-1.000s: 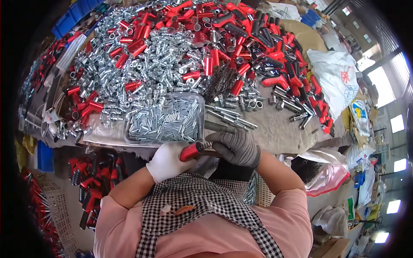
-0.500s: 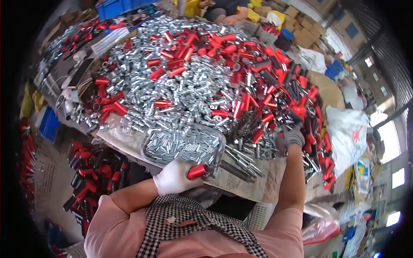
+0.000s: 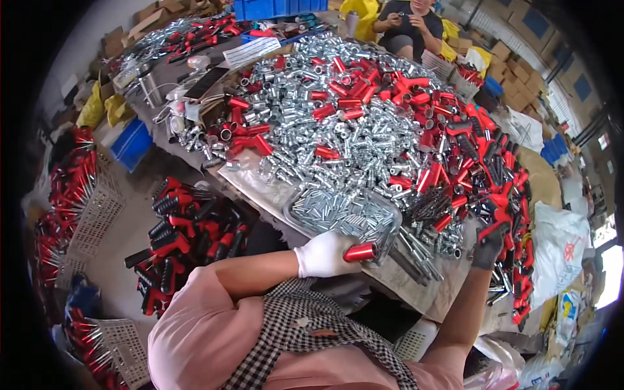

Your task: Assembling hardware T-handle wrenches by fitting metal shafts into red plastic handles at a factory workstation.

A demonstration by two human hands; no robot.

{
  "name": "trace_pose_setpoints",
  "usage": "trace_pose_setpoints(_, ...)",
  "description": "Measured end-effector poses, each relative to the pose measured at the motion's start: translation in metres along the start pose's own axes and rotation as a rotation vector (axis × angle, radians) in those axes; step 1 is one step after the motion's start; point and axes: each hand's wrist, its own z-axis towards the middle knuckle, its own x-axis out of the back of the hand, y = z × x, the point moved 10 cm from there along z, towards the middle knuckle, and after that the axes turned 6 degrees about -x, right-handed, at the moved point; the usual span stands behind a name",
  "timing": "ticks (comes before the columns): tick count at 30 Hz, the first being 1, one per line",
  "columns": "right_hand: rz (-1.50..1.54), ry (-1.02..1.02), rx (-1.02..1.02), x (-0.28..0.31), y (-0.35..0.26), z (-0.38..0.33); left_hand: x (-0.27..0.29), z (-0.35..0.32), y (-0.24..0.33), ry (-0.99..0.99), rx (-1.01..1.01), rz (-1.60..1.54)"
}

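Red tube [image 3: 361, 252] in left hand [image 3: 325, 255]; right hand [image 3: 489, 246] grips red/blk handle [image 3: 495, 224].

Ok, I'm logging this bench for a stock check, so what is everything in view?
Silver metal tubes: a big heap, silver, across the table.
Red sleeves: many, red, scattered through the heap.
Clear tray: one, holds small silver pins, table's near edge.
Red-and-black handles: a pile, on the floor below the table's left side.
Blue crate: one, beside the table.
Other person: one, seated at the far end.
Left hand: white glove, holds a red tube.
Right hand: grey glove, on red-and-black parts.
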Motion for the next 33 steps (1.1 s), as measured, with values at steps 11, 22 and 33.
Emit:
trace_pose_setpoints(11, -0.57, -0.69, -0.538, -0.263, -0.011, -0.258, 0.022, -0.029, 0.008, 0.044, -0.296, 0.694)
trace_pose_setpoints(22, -1.169, -1.075, 0.424, -0.334, -0.005, -0.337, -0.056, -0.04, 0.003, -0.483, -0.104, 0.289)
trace_pose_setpoints(33, -1.067, -1.146, 0.229, -0.333, 0.022, -0.37, -0.078, -0.071, -0.013, -0.662, 0.022, 0.236)
